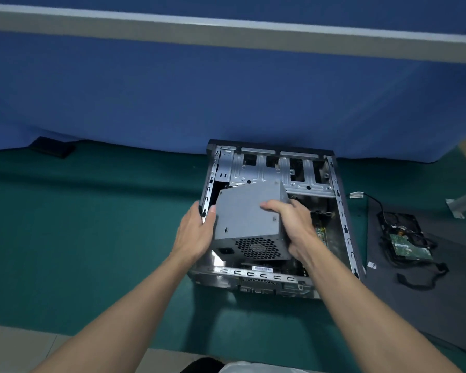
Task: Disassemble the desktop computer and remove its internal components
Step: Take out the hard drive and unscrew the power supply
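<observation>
An open desktop computer case (342, 211) lies on its side on a green mat, its metal drive bays (267, 170) at the far end. A grey power supply box (242, 219) with a honeycomb fan grille is tilted up above the case's left half. My left hand (197, 232) presses its left side and my right hand (291, 222) grips its right side and top. Part of a green motherboard (322, 234) shows inside the case to the right of my right hand.
A black side panel (414, 305) lies right of the case, with a removed hard drive (410, 247) and black cables on it. A small black object (51, 147) sits far left by the blue partition wall (172, 90). A metal leg (462, 204) stands at far right.
</observation>
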Available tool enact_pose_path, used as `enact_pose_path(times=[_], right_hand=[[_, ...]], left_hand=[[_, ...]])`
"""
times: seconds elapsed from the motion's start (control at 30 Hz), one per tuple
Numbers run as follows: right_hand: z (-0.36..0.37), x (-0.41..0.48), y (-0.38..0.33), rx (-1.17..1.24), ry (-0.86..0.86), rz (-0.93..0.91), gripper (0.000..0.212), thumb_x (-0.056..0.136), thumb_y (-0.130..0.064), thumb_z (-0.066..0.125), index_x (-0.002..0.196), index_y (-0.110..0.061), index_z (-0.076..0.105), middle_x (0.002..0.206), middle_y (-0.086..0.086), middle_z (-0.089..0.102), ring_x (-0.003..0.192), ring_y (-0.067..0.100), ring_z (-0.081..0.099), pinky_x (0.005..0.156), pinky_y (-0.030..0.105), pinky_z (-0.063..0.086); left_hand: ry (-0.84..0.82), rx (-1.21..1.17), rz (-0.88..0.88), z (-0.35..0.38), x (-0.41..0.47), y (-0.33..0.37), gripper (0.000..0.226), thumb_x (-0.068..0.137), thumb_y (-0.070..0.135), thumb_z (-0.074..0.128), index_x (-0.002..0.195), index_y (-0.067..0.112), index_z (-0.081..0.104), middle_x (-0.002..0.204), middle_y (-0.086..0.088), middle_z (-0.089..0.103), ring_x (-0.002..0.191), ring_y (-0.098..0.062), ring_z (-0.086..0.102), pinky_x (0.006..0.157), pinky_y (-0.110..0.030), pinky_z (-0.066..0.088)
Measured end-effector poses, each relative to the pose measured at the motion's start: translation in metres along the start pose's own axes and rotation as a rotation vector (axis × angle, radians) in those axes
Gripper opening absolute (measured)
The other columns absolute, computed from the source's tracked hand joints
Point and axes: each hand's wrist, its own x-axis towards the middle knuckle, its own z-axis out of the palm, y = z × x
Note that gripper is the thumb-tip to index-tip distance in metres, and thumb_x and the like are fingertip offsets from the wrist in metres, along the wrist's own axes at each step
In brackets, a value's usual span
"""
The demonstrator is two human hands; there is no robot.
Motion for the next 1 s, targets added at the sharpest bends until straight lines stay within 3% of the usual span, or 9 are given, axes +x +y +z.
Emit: enact_pose_path(times=[0.1,0.23,0.3,0.43,0.57,0.63,0.7,0.83,1.0], right_hand=[[-0.022,-0.016,-0.011,0.102,-0.08,0.01,0.052,0.059,-0.031,0.079,0.104,-0.009,0.062,0.084,0.01,0.072,0.068,0.021,0.067,0.055,0.03,0.054],[-0.04,-0.036,-0.021,0.337,-0.231,0.085,0.044,0.059,-0.035,0.077,0.095,-0.013,0.066,0.086,0.011,0.069,0.073,0.028,0.063,0.078,0.043,0.051],[-0.045,-0.046,-0.024,0.408,-0.243,0.079,0.041,0.056,-0.037,0.077,0.089,-0.016,0.066,0.079,0.008,0.069,0.067,0.027,0.063,0.074,0.041,0.051],[-0.057,-0.066,-0.024,0.615,-0.285,0.063,0.033,0.054,-0.038,0.081,0.077,-0.015,0.073,0.077,0.009,0.067,0.063,0.027,0.062,0.07,0.041,0.051],[-0.066,-0.077,-0.022,0.764,-0.342,0.042,0.027,0.067,-0.043,0.073,0.071,-0.016,0.073,0.076,0.006,0.067,0.063,0.025,0.061,0.073,0.04,0.05],[-0.072,-0.077,-0.019,0.823,-0.378,0.015,0.028,0.07,-0.046,0.071,0.074,-0.018,0.072,0.079,0.005,0.067,0.066,0.025,0.061,0.075,0.04,0.049],[-0.08,-0.074,-0.017,0.868,-0.419,-0.025,0.03,0.072,-0.048,0.068,0.082,-0.019,0.073,0.086,0.006,0.067,0.073,0.027,0.061,0.08,0.043,0.047],[-0.109,-0.063,-0.018,0.915,-0.472,-0.097,0.034,0.076,-0.045,0.066,0.098,-0.021,0.073,0.096,0.008,0.068,0.081,0.029,0.062,0.084,0.046,0.045],[-0.172,-0.045,-0.016,1.01,-0.47,-0.157,0.043,0.079,-0.031,0.065,0.118,-0.014,0.066,0.116,0.012,0.065,0.095,0.034,0.064,0.086,0.048,0.049]], left_hand=[[-0.089,-0.271,-0.032,-0.008,0.007,0.024,0.066,0.095,0.065,0.027,0.149,0.028,0.03,0.15,0.007,0.039,0.137,-0.016,0.036,0.114,-0.042,0.027],[-0.273,-0.83,-0.148,-0.012,0.008,0.059,0.065,0.097,0.061,0.029,0.147,0.021,0.038,0.148,0.004,0.044,0.131,-0.012,0.044,0.115,-0.04,0.027],[-0.356,-0.832,-0.135,-0.013,0.005,0.07,0.067,0.096,0.063,0.025,0.144,0.021,0.042,0.142,-0.004,0.052,0.128,-0.023,0.05,0.109,-0.05,0.035],[-0.452,-0.831,-0.145,-0.016,-0.001,0.087,0.072,0.092,0.071,0.02,0.127,0.022,0.06,0.108,-0.012,0.071,0.089,-0.028,0.07,0.065,-0.039,0.058],[-0.466,-0.837,-0.039,-0.008,-0.011,0.107,0.071,0.09,0.075,0.019,0.108,0.03,0.07,0.109,-0.013,0.07,0.099,-0.033,0.068,0.086,-0.054,0.051],[-0.421,-0.821,0.009,0.001,-0.016,0.116,0.075,0.091,0.074,0.02,0.125,0.021,0.061,0.125,-0.018,0.062,0.122,-0.041,0.053,0.105,-0.067,0.03],[-0.481,-0.84,0.048,0.01,-0.021,0.127,0.085,0.088,0.078,0.021,0.137,0.015,0.05,0.132,-0.02,0.055,0.129,-0.044,0.045,0.11,-0.065,0.022],[-0.658,-0.924,0.011,0.027,-0.029,0.157,0.081,0.081,0.084,0.025,0.128,0.03,0.062,0.127,-0.01,0.064,0.118,-0.031,0.059,0.102,-0.053,0.042],[-0.651,-0.862,0.022,0.061,-0.045,0.2,0.075,0.07,0.085,0.047,0.1,0.021,0.073,0.099,-0.011,0.072,0.083,-0.028,0.07,0.069,-0.04,0.057]])
